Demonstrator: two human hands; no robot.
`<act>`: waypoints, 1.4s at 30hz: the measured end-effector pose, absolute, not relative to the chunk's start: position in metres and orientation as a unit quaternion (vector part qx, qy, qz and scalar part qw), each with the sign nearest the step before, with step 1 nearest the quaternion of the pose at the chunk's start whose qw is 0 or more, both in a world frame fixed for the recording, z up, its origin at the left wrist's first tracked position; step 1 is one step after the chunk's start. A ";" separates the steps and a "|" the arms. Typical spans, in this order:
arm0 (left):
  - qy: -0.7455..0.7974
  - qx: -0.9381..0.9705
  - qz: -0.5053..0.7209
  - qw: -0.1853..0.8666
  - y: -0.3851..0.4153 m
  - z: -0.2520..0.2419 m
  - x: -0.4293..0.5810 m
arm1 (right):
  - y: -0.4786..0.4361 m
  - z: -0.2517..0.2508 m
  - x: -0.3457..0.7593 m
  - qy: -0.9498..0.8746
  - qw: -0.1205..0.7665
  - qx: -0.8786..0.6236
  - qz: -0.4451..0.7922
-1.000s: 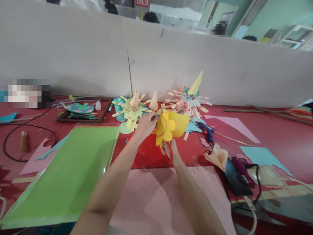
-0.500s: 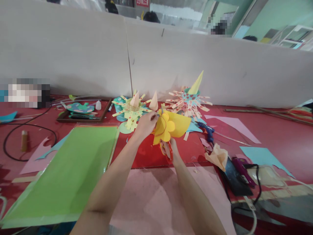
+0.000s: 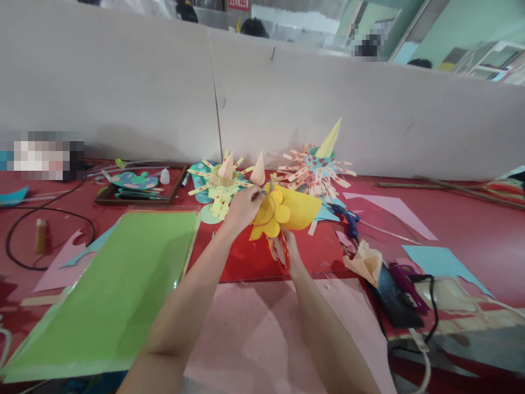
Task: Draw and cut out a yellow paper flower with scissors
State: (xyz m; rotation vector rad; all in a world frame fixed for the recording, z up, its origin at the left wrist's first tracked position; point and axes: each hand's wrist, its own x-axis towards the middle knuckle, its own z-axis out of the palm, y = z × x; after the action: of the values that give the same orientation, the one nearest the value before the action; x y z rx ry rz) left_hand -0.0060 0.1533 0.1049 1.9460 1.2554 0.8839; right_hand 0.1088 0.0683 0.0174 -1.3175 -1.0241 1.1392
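Left hand (image 3: 241, 210) pinches yellow petal-edged paper (image 3: 298, 210); right hand (image 3: 289, 246) grips red-handled scissors (image 3: 284, 261).

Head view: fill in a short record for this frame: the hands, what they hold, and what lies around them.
Left hand: pinches the yellow paper sheet with a flower shape, held up off the table
Right hand: below the sheet, fingers through the red-handled scissors
Left of hands: large green plastic sheet, lying flat
Behind hands: paper cone decorations with striped strips
Surface: red table
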 end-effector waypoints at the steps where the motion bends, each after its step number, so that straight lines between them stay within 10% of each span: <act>1: 0.478 0.743 0.336 0.326 0.153 0.105 -0.006 | 0.068 0.017 0.109 -0.428 0.532 -0.552 0.478; 42: 0.434 0.780 0.323 0.315 0.150 0.107 -0.010 | 0.073 0.013 0.107 -0.387 0.580 -0.506 0.508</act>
State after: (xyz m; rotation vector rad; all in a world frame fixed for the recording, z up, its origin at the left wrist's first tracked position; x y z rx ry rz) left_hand -0.0096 0.1504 0.1074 2.0547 1.1420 0.8507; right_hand 0.1071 0.0726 0.0133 -1.1826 -0.9045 1.1869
